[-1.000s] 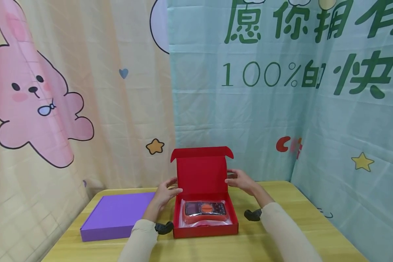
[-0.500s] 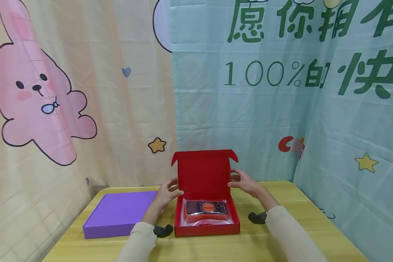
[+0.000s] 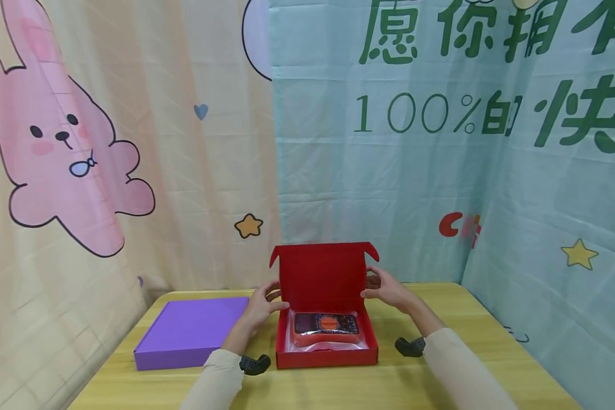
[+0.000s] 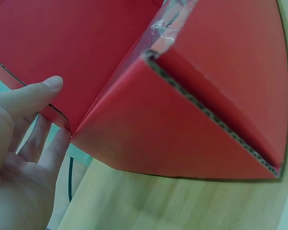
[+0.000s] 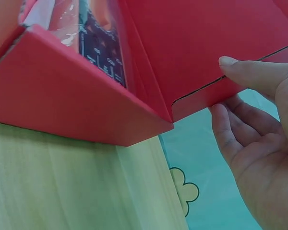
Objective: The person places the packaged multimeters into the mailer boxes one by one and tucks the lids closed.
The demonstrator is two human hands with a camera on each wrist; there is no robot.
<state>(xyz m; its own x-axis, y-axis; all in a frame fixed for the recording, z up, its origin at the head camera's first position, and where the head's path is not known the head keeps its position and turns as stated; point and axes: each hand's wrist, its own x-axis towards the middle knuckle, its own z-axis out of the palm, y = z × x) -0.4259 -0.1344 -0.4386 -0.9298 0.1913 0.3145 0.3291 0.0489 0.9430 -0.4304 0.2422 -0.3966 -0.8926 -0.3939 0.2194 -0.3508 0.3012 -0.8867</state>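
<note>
A red cardboard box (image 3: pixel 327 359) stands on the table with its lid (image 3: pixel 322 276) raised and the tuck flap leaning out at the top. Inside lies a multimeter (image 3: pixel 328 329) with an orange dial, wrapped in clear plastic. My left hand (image 3: pixel 258 309) holds the lid's left edge; in the left wrist view its thumb (image 4: pixel 53 82) lies on the inner face and the fingers are behind. On the opposite side my right hand (image 3: pixel 388 289) pinches the lid's right edge the same way, with the thumb (image 5: pixel 230 62) on the inside.
A closed purple box (image 3: pixel 192 332) lies to the left of the red one, close to my left forearm. Printed curtains (image 3: pixel 369 171) hang behind the wooden table (image 3: pixel 441 376). Black wrist devices (image 3: pixel 410 347) sit on both arms.
The lid has tilted toward me, its top edge lower than before. Both hands have moved with it. The multimeter and the purple box keep their places.
</note>
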